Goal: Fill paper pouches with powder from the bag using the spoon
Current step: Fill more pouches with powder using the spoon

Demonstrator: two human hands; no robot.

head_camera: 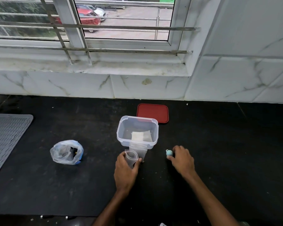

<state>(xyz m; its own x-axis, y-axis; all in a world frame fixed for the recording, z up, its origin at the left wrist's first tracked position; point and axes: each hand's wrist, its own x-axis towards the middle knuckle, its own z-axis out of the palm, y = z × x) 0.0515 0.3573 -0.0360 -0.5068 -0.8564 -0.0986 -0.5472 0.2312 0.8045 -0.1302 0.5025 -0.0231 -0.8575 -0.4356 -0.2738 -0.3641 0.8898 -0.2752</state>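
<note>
My left hand (126, 170) grips a small translucent pouch (131, 158) upright on the black counter, its mouth open at the top. More flat pouches (140, 150) lie just behind it against the clear tub. A crumpled plastic bag (67, 152) with dark powder inside sits open to the left. My right hand (182, 159) rests on the counter with its fingertips on a small light-blue spoon (169, 153); most of the spoon is hidden under the hand.
A clear plastic tub (137, 128) holding filled white pouches (141, 136) stands in the middle. Its red lid (152, 112) lies flat behind it. A grey ribbed mat (5, 139) covers the counter's left end. Tiled wall and window sill rise behind.
</note>
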